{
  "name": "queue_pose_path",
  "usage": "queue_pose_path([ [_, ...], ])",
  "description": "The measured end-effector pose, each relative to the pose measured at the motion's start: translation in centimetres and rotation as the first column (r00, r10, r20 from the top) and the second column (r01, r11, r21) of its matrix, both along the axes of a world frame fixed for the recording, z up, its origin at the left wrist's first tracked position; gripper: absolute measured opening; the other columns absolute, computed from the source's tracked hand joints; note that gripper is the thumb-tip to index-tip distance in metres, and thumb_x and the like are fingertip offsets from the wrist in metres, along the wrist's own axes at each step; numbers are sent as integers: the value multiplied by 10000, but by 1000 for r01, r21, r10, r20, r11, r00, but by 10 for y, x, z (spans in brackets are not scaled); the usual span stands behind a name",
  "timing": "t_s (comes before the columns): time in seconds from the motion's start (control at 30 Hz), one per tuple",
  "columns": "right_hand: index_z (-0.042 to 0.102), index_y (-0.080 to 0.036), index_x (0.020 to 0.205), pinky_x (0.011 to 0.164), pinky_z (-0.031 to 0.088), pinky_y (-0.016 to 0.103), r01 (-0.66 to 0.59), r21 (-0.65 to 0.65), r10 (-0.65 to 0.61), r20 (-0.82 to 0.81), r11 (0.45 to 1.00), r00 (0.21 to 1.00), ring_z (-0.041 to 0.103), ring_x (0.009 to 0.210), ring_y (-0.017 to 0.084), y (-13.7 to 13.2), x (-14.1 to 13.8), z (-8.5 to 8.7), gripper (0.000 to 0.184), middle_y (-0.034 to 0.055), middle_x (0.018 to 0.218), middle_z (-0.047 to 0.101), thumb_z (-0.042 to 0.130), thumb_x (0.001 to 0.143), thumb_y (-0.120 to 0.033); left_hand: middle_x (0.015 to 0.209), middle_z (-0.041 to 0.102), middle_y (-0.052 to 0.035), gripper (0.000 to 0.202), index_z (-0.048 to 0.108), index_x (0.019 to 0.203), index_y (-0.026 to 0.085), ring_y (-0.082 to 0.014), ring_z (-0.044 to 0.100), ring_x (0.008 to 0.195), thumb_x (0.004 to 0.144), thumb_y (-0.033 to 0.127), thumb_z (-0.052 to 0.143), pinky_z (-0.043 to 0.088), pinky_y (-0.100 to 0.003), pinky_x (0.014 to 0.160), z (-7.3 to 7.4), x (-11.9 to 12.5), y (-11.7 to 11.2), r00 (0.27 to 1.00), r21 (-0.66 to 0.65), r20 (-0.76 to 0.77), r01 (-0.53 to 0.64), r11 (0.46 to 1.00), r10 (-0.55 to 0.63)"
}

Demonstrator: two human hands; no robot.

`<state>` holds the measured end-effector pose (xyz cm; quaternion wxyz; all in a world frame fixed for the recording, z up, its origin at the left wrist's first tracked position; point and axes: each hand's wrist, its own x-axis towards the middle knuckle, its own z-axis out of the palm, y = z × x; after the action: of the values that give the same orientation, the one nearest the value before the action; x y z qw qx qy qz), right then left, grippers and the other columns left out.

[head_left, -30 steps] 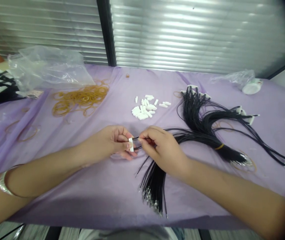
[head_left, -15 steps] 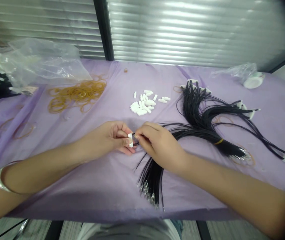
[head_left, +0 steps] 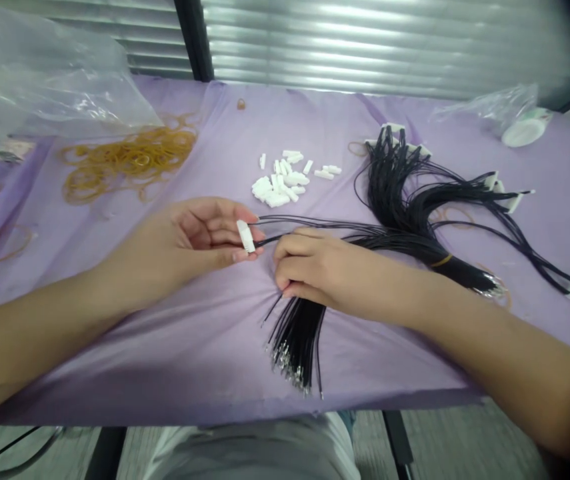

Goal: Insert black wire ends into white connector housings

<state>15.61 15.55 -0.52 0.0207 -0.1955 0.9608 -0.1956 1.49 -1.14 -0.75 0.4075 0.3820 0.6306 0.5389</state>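
A small white plastic connector [head_left: 246,237] with black wires running out of its right side is pinched between the thumb and fingers of my left hand [head_left: 209,233]. My right hand [head_left: 322,267] is curled down on the cloth just right of it, fingertips closed at a single black wire [head_left: 271,311]. Partly under that hand, a loose bundle of black wires [head_left: 299,340] fans toward the front edge, with metal terminals on the ends. Beyond the hands lies a pile of white connectors [head_left: 279,181].
Finished-looking black cables [head_left: 389,180] with white connectors lie at the right, one bunch tied by a yellow rubber band [head_left: 441,261]. Rubber bands [head_left: 135,160] are heaped at the left beside a clear plastic bag [head_left: 49,80]. A white cup [head_left: 527,129] lies at the back right.
My right hand has left the wires beside the connector and dropped onto the loose wires. My left hand has opened out somewhat, still holding the connector. The view has shifted.
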Motion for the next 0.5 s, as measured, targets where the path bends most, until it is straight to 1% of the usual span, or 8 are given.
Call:
queue_pose_path([
  [0.07, 600, -141, 791, 843, 357, 292, -12, -25, 13, 16, 1000, 1000, 456, 884, 158, 0, 0, 2, 138, 52, 867, 530, 490, 853, -197, 869, 668, 35, 225, 586, 932, 219, -78, 623, 799, 734, 132, 649, 485, -128, 728, 4, 6, -1, 991, 42, -130, -33, 999, 38],
  [0.13, 610, -146, 788, 832, 359, 273, -51, -64, 54, 46, 997, 998, 461, 863, 147, 1, 1, 5, 128, 41, 852, 542, 507, 845, -193, 854, 650, 35, 196, 585, 917, 210, -66, 611, 775, 747, 123, 629, 481, -119, 717, 7, 11, -3, 959, 65, -275, -55, 996, 71],
  [0.17, 616, -149, 791, 827, 361, 266, -73, -86, 79, 65, 994, 995, 468, 849, 140, 2, 2, 6, 116, 34, 844, 551, 520, 839, -193, 877, 631, 29, 196, 586, 915, 209, -65, 602, 786, 746, 118, 626, 478, -120, 723, 8, 13, -4, 935, 87, -347, -48, 995, 75],
  [0.27, 630, -161, 812, 825, 359, 273, -116, -113, 128, 100, 987, 987, 491, 827, 134, 2, 3, 9, 73, 16, 825, 576, 572, 810, -206, 975, 542, 1, 214, 592, 919, 218, -90, 572, 855, 741, 103, 616, 476, -150, 744, 9, 16, -7, 863, 131, -504, 43, 990, 29],
  [0.37, 634, -172, 804, 822, 353, 290, -88, -92, 98, 110, 992, 989, 495, 847, 143, -1, 4, 10, 47, 12, 823, 581, 596, 792, -197, 978, 498, -4, 180, 579, 903, 224, -103, 565, 846, 762, 112, 589, 467, -179, 744, 9, 16, -9, 814, 126, -580, 119, 985, -24],
  [0.4, 631, -173, 787, 823, 350, 290, -69, -91, 80, 120, 993, 990, 493, 860, 144, -2, 4, 10, 37, 10, 824, 580, 597, 789, -185, 959, 504, -2, 158, 576, 890, 220, -101, 563, 828, 764, 127, 593, 457, -181, 745, 8, 15, -9, 780, 122, -625, 134, 983, -28],
  [0.43, 626, -172, 770, 828, 347, 287, -52, -94, 65, 137, 994, 988, 491, 873, 143, -4, 5, 11, 33, 6, 823, 582, 598, 785, -170, 939, 515, -2, 130, 581, 873, 212, -100, 558, 814, 764, 142, 597, 444, -182, 746, 8, 14, -9, 729, 109, -684, 151, 983, -37],
  [0.5, 613, -169, 738, 846, 337, 287, -25, -95, 41, 178, 995, 983, 488, 892, 142, -7, 6, 12, 45, -2, 822, 583, 602, 775, -146, 908, 541, -13, 83, 594, 853, 192, -105, 544, 818, 780, 155, 581, 420, -181, 753, 5, 13, -9, 604, 59, -792, 220, 974, -89],
])
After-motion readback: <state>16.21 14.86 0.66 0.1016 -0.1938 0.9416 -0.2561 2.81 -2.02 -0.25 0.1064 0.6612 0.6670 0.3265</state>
